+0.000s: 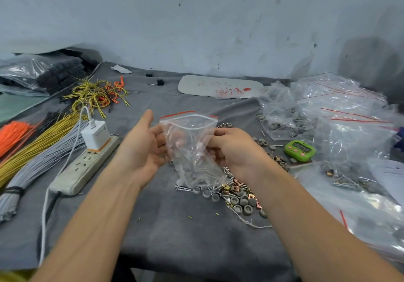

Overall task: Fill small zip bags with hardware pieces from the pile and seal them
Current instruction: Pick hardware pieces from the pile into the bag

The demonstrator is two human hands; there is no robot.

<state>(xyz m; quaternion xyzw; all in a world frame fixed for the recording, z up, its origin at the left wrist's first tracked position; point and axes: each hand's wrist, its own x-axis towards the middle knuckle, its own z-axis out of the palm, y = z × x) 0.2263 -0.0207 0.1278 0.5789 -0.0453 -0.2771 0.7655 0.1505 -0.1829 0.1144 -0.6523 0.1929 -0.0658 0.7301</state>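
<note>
A small clear zip bag [192, 148] with a red strip at its mouth is held upright above the table, mouth open, with screws and grey pieces in its lower part. My right hand [236, 150] grips the bag's right side with curled fingers. My left hand [144, 148] lies palm-up against the bag's left side, fingers fairly straight behind it. Below the bag sits the pile of hardware [236, 194]: grey round caps, screws and copper-coloured clips on the grey cloth.
A power strip [83, 168] with a white charger [96, 135] lies at left, beside bundles of grey, yellow and orange wire [32, 150]. Clear zip bags [328, 111] heap at right near a green timer [300, 150]. A white board [218, 86] lies by the wall.
</note>
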